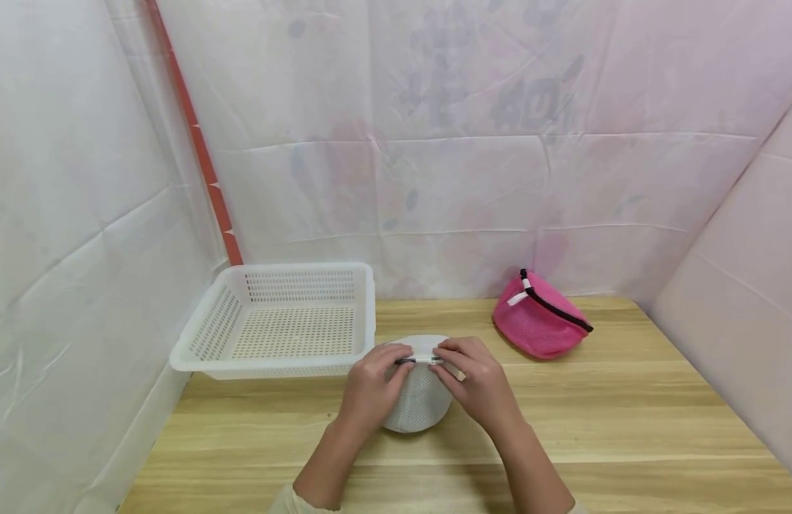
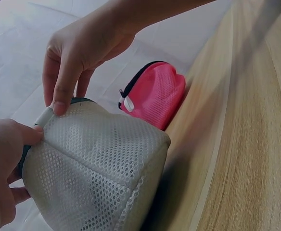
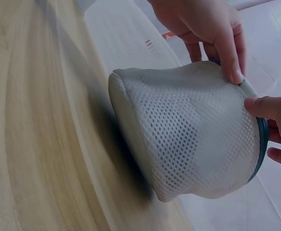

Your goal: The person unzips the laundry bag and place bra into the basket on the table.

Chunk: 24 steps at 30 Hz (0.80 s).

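Observation:
A white mesh laundry bag (image 1: 418,407) with a dark zipper along its top edge is held between both hands, its rounded base toward the wooden table. At the left part of the zipper edge, my left hand (image 1: 370,382) pinches the rim between thumb and fingers. Close beside it, my right hand (image 1: 479,378) pinches the same edge near a short white strip. The left wrist view shows both thumbs on the near side of the white mesh (image 2: 92,154), with fingers behind. A dark shadow falls on the table beside the bag in the right wrist view.
To the left stands a white plastic basket (image 1: 274,370) with slotted walls. A pink mesh bag (image 1: 540,325) with a black zipper and white tag sits back right on the wood-grain table (image 1: 601,435). Pale sheeting (image 1: 454,185) hangs behind and at both sides.

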Available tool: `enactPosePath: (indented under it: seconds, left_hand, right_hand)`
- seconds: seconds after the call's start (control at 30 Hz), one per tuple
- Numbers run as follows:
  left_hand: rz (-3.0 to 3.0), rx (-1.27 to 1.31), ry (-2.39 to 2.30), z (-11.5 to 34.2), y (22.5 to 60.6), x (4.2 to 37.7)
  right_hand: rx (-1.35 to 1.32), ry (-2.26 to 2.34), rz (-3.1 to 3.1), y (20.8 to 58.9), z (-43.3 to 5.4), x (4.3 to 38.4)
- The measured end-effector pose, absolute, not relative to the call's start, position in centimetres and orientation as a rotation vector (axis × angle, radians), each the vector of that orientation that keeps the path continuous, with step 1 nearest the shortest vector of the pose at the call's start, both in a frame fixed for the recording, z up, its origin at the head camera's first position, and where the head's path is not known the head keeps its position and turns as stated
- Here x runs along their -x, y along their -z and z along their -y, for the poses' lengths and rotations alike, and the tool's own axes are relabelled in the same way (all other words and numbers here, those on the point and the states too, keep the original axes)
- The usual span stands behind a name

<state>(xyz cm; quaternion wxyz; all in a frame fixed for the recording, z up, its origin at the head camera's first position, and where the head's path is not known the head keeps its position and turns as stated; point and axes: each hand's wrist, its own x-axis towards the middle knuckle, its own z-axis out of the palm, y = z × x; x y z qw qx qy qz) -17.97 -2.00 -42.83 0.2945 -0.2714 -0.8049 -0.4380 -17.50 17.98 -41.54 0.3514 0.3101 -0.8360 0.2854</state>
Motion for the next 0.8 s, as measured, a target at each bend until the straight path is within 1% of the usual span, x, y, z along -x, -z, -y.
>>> enactPosePath:
  seconds: [0.27, 0.43, 0.67, 0.8]
  left_hand:
    - [2.177, 0.705, 1.213, 2.2, 43.0, 18.2]
    - [2.206, 0.725, 1.135, 2.2, 42.8, 18.1]
    - [2.147, 0.846, 0.976, 1.5, 42.5, 17.9]
    - [2.174, 0.840, 0.937, 1.3, 42.6, 17.8]
  right_hand:
    - [-0.825, -0.808, 2.141, 41.4, -18.2, 17.6]
    - [-0.837, -0.832, 2.145, 41.3, -17.9, 17.5]
    - [-0.891, -0.889, 2.127, 41.2, -17.2, 17.3]
    - [-0.887, -0.964, 2.108, 41.3, -16.9, 17.2]
